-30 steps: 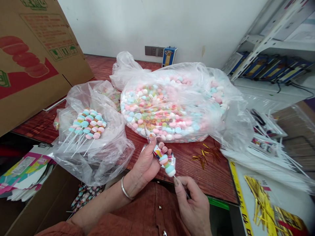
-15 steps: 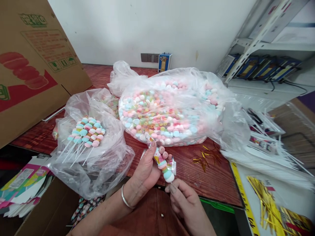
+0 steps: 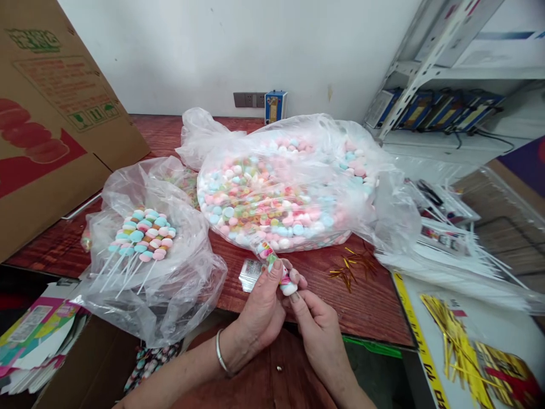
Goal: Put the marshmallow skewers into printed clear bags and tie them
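My left hand [image 3: 261, 304] is closed around a marshmallow skewer [image 3: 289, 288] inside a clear printed wrapper [image 3: 265, 250], whose top sticks out past the thumb. Only the white lower end of the candy shows below my fingers. Right beneath it, my right hand [image 3: 319, 326] pinches at the skewer's bottom end; the stick itself is hidden by the fingers. Beside my left hand lies a small stack of clear wrappers [image 3: 250, 275]. Gold twist ties [image 3: 349, 268] are scattered on the table to the right.
A big clear bag [image 3: 272, 199] of marshmallows and gummy rings fills the table's middle. At left, marshmallow skewers [image 3: 147, 232] rest on a plastic bag [image 3: 187, 292] near a cardboard box [image 3: 63, 113]. White sticks [image 3: 455, 264] and bundled gold ties [image 3: 451, 341] lie at right.
The wrapper now encloses more of the candy, with its colourful print showing above my left thumb. My right hand has moved up against the candy's lower end. The view has shifted slightly right.
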The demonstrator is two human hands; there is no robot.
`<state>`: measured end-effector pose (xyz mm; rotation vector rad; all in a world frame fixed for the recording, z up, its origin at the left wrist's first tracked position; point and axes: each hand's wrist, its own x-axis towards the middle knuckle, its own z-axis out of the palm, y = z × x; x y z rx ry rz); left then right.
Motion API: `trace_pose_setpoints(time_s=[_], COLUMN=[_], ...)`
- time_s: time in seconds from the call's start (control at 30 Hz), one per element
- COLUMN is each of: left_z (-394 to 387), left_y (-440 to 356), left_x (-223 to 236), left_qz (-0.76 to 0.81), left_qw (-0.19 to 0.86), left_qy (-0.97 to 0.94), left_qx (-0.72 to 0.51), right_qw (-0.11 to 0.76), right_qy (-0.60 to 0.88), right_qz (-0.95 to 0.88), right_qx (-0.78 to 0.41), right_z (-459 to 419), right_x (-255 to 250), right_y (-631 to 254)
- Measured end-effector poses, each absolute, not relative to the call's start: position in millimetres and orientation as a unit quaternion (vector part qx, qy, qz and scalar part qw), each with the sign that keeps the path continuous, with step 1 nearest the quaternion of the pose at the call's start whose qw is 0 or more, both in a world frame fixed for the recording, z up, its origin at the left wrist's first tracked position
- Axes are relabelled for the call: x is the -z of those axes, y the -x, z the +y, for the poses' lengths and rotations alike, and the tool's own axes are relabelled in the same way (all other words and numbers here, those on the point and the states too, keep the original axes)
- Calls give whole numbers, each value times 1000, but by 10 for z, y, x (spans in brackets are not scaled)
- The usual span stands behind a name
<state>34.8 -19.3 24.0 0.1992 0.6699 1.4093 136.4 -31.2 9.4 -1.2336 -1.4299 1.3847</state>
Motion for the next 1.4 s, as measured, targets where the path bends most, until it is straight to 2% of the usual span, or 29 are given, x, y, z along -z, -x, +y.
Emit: trace_pose_setpoints(time_s=[0.1,0.2,0.37,0.43,0.53,0.67,0.8,0.93,1.07,1.17,1.3,1.4], left_z=[-188,-101,20,24,14,-7,-52,-74,-43,-64,-151,-193], left_y=[-332,-219,-63,-69,-107,-155,-225,-257,-208,-242,-400,-465], left_x=[-200,-209,-236,-240,-265,-304,-278,-227,-218,-211,-167,-111], left_qz=[308,307,317,310,292,264,264,288,292,305,346,401], left_qw=[714,687,665,673,684,704,712,711,684,676,683,646], left_qy=[-106,-95,-52,-41,-38,-33,-43,-80,-76,-96,-117,-162], left_qx=[-620,-652,-674,-670,-668,-658,-649,-636,-665,-663,-632,-629], right_qw=[406,379,399,398,368,328,323,367,361,358,401,411], right_qy=[487,495,523,499,479,428,399,425,476,492,493,484], right_qz=[-559,-599,-675,-702,-651,-452,-332,-376,-566,-632,-604,-535], right_qx=[-534,-502,-334,-317,-460,-710,-792,-737,-567,-481,-481,-557], right_z=[-294,-308,-348,-364,-389,-399,-355,-321,-393,-432,-346,-260], right_x=[-122,-89,47,55,-1,-65,-60,-78,-115,-112,-73,-29], right_y=[-1351,-1400,-1510,-1531,-1535,-1503,-1413,-1349,-1412,-1441,-1367,-1303])
